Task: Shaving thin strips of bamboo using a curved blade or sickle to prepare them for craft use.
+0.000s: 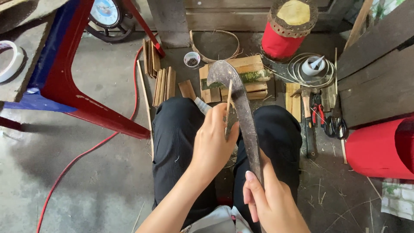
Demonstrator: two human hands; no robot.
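Blade [241,108] of a long curved knife, dark and worn, stands up over the person's lap, its hooked tip pointing away toward the stacked wood. The right hand [269,200] is wrapped tight around the handle low in the view, thumb laid along the back of the blade. A thin bamboo strip [228,105] rests against the blade's edge, nearly upright; the left hand [212,142] pinches its lower part between thumb and fingers, just left of the blade. Both hands sit above knees in black trousers [177,142].

On the concrete floor past the knees lies a pile of split bamboo slats [241,77], one piece still green, with more slats [161,80] leaning in a row to the left. A small cup [192,59] stands near them. To the right lie a hammer [307,121], red-handled pliers [318,113] and scissors [334,125], close together. Behind these rests a coil of thin strips [311,69] beside a red drum [284,30]. A red cable [92,149] runs across the floor on the left, under a red and blue frame [73,82].
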